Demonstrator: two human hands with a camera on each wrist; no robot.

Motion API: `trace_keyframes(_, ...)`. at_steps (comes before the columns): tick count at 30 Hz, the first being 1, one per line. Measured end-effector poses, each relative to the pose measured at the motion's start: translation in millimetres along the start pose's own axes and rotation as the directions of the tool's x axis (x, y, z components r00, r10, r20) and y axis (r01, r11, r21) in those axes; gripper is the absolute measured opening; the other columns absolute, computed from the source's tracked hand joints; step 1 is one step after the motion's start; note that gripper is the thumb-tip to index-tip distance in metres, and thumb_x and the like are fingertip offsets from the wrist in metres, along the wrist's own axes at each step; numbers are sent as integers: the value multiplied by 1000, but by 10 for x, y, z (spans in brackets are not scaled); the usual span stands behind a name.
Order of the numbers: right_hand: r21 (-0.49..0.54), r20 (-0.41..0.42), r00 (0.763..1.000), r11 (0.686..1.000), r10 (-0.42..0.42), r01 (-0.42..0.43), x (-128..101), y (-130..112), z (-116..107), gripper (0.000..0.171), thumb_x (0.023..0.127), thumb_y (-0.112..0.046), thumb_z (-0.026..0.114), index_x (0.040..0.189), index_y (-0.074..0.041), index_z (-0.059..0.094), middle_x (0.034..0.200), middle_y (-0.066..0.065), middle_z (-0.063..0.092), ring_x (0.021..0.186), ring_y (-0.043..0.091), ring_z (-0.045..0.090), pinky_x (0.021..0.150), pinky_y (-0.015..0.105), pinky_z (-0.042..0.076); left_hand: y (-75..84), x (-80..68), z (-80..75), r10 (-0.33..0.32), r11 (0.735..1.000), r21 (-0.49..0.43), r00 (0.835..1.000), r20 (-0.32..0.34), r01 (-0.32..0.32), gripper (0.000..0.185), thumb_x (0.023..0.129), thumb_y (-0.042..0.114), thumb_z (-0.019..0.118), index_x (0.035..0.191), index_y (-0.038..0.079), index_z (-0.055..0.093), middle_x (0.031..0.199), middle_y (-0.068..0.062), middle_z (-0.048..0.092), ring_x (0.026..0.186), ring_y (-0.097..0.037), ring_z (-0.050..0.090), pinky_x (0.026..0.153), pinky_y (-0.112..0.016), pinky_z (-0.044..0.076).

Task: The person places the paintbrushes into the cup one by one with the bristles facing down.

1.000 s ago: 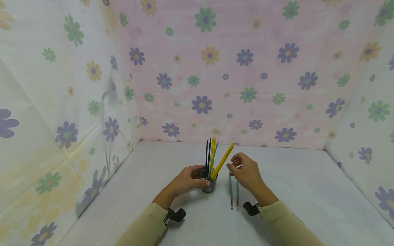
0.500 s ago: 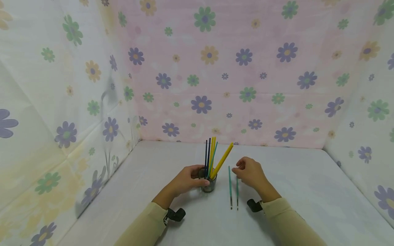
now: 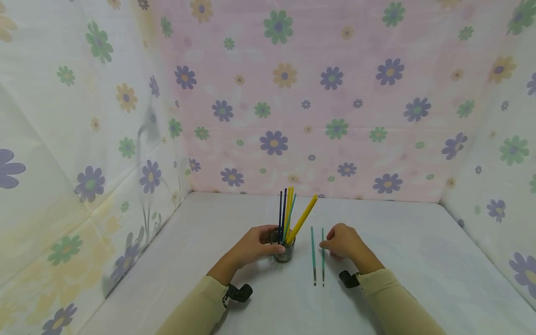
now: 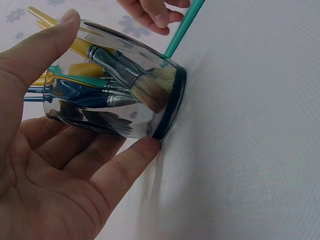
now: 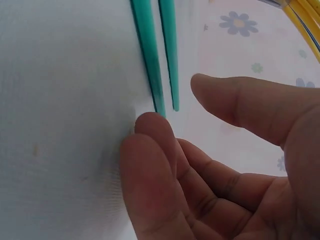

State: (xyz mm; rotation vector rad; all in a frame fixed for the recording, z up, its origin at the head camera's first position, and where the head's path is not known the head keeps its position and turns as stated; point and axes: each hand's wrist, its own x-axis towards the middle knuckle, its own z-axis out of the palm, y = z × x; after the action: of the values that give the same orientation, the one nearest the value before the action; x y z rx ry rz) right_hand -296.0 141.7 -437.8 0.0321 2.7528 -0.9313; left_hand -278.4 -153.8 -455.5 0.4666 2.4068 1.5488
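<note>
No writing or brand shows anywhere; the left hand (image 3: 253, 246) has its grip curled round a smooth, clear glass cup (image 3: 284, 249) with a dark base that stands on the bench (image 3: 410, 260), which is covered in a white, finely woven cloth. The cup holds thin round-handled brushes (image 3: 289, 211) in dark blue, yellow and teal, their pale bristles pressed against the glass. Just right of the cup two slim teal brushes (image 3: 318, 256) lie side by side on the bench, and the right hand (image 3: 345, 242) rests beside them, its grip loose and holding nothing, fingertips (image 5: 150, 125) at the end of the nearer handle.
</note>
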Motion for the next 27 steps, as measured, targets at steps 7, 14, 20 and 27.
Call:
trace_keyframes(7, -23, 35, 999, 1000, 4, -4, 12, -11, 57, 34, 89, -27, 82, 106, -2, 65, 81, 9, 66, 67, 19, 64, 58, 26, 54, 16, -4, 1, 6, 1000, 8, 1000, 0, -6, 79, 85, 45, 85, 151, 17, 53, 136, 2, 68, 127, -18, 64, 112, -47, 49)
trace_keyframes(14, -41, 42, 999, 999, 5, -4, 31, -5, 107, 30, 90, -25, 82, 101, -4, 64, 81, 9, 65, 66, 19, 64, 57, 25, 54, 10, -3, 2, 1, 1000, 0, 1000, 1, -1, 84, 83, 47, 86, 152, 15, 52, 134, 1, 69, 125, -18, 64, 111, -47, 50)
trace_keyframes(20, -48, 41, 999, 999, -1, 3, 42, -2, 118, 28, 89, -24, 83, 97, -5, 64, 81, 9, 65, 65, 18, 64, 57, 25, 54, 22, -15, -4, 5, 1000, -16, 1000, 3, -5, 82, 83, 46, 86, 151, 15, 52, 135, -1, 69, 125, -19, 64, 110, -47, 51)
trace_keyframes(27, -51, 31, 999, 999, -12, 13, 48, 7, 136, 27, 88, -22, 83, 95, -6, 64, 79, 8, 66, 64, 17, 64, 56, 26, 53, 3, -14, -8, 6, 1000, -21, 1000, 8, -6, 84, 82, 47, 87, 151, 15, 52, 136, -2, 68, 126, -19, 64, 110, -47, 51)
